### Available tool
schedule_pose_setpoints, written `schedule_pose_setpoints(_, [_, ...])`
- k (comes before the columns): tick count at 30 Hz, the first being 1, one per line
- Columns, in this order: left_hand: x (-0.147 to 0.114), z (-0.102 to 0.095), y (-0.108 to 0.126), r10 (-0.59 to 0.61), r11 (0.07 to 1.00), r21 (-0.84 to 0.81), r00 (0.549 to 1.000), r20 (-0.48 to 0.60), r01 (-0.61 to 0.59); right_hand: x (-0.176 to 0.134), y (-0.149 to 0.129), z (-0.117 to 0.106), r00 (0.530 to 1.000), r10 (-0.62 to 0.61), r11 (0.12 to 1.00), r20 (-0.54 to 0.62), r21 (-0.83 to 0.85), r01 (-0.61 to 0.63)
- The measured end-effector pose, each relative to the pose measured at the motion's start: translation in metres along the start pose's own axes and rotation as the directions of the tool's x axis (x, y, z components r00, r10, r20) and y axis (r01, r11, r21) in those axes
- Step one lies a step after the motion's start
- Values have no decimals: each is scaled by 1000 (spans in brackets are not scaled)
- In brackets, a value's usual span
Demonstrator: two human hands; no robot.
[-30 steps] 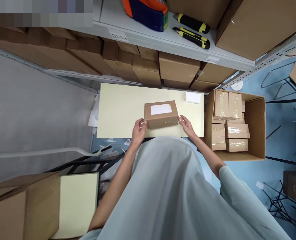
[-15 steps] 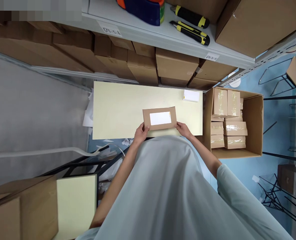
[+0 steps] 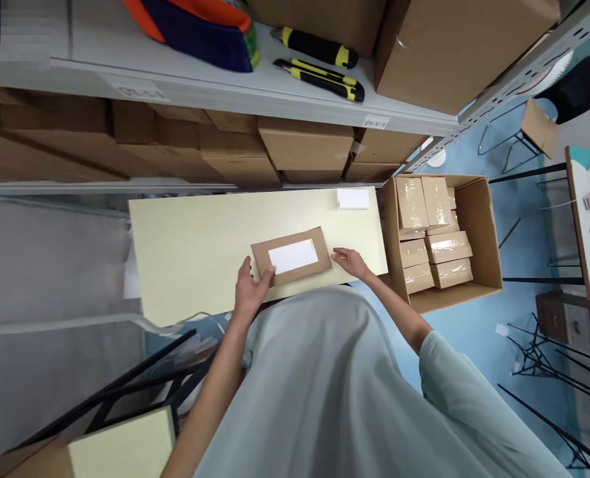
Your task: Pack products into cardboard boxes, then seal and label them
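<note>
A flat brown cardboard box (image 3: 296, 273) with a white label lies on the pale tabletop (image 3: 185, 259). By its near left corner is my left hand (image 3: 251, 290), fingers spread, the thumb over the corner and the index finger beside the left edge. Just right of the box, my right hand (image 3: 351, 261) has its fingers stretched out and holds nothing; a small gap seems to separate it from the box. Toward the far right of the tabletop sits a small white box (image 3: 353, 199).
An open carton (image 3: 479, 242) with several taped boxes stands right of the table. Beyond the table, a grey shelf (image 3: 195, 99) carries yellow-black cutters (image 3: 319, 76), a tape dispenser (image 3: 200, 40) and cartons. A white hose (image 3: 76, 325) runs at left.
My right hand has let go of the box's right edge and moved slightly away. My left fingers have spread at the left corner. The whole view has shifted and turned.
</note>
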State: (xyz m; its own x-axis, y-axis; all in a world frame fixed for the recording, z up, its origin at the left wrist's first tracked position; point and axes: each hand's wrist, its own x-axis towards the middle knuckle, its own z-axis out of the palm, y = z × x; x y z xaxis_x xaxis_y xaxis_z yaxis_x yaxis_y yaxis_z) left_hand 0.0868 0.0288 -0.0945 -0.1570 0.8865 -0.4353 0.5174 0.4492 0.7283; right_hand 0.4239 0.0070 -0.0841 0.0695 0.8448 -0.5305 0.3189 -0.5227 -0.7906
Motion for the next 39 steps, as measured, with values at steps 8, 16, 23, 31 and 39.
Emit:
schedule_pose_setpoints(8, [31, 38, 84, 385, 907, 132, 914, 126, -400, 43, -19, -46, 977, -112, 989, -180, -120, 91])
schedule_pose_setpoints(16, [51, 85, 126, 471, 833, 140, 819, 328, -536, 71, -38, -39, 968, -155, 981, -197, -147, 127])
schedule_pose_setpoints(23, [52, 82, 123, 435, 816, 241, 833, 342, -525, 78, -33, -39, 949, -211, 962, -232, -223, 160])
schedule_pose_setpoints(31, [93, 115, 154, 468, 751, 261, 767, 439, -607, 107, -34, -92, 903, -289, 843, -317, -532, 83])
schedule_pose_setpoints(39, [150, 193, 205, 460, 585, 313, 624, 631, -748, 147, -36, -101, 967, -226, 758, -117, -645, 99])
